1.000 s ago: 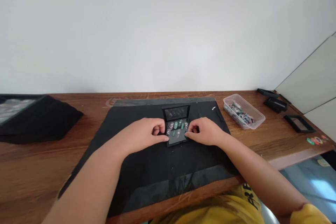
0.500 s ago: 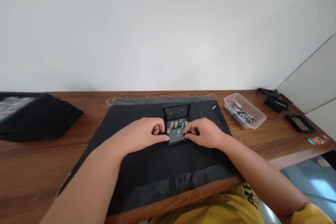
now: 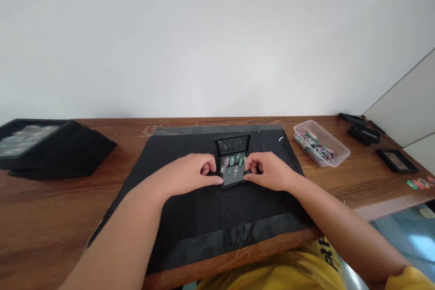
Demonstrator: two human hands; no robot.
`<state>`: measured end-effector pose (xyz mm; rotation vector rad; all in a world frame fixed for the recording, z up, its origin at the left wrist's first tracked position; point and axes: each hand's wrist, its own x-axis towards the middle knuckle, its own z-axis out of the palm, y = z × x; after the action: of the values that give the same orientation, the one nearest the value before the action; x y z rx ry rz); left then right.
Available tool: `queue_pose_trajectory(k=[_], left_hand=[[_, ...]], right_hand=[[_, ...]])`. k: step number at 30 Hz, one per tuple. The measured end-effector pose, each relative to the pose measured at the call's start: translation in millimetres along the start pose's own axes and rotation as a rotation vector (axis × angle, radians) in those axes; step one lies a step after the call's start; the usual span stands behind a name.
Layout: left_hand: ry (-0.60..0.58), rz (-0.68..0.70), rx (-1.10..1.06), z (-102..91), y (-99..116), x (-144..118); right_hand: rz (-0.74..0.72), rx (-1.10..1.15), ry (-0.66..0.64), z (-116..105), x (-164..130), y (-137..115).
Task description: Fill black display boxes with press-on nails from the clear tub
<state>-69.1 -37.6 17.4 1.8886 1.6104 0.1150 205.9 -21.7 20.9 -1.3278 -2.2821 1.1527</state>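
Note:
A small black box (image 3: 232, 184) of press-on nails lies on the black mat, its windowed lid (image 3: 234, 145) hinged up at the back. Inside, green and patterned nails (image 3: 232, 160) sit on a clear card over a grey backing. At the box's left edge is my left hand (image 3: 195, 173), thumb stretched onto the front left corner and fingers curled. My right hand (image 3: 268, 172) holds the right edge between thumb and bent fingers. The right side of the box is partly hidden by those fingers.
A clear plastic tub (image 3: 319, 144) of small packets stands right of the mat (image 3: 190, 222). Several black box parts (image 3: 396, 161) and round colored stickers (image 3: 421, 183) lie farther right. A black container (image 3: 61, 149) holding packs stands at the left. Behind is a white wall.
The view has turned slightly left, so everything appears shifted right. My right fingers have lifted a little toward the right edge of the box. My left hand keeps its place.

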Motion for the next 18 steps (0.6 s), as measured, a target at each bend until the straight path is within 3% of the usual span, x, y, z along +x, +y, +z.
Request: queue_pose_trajectory(k=[9, 18], left_hand=[[-0.061, -0.011, -0.007, -1.4, 7, -6], [-0.033, -0.008, -0.008, 0.8, 2, -6]], right_hand=[[-0.184, 0.057, -0.031, -2, -1, 7], [-0.280, -0.158, 0.022, -8, 3, 13]])
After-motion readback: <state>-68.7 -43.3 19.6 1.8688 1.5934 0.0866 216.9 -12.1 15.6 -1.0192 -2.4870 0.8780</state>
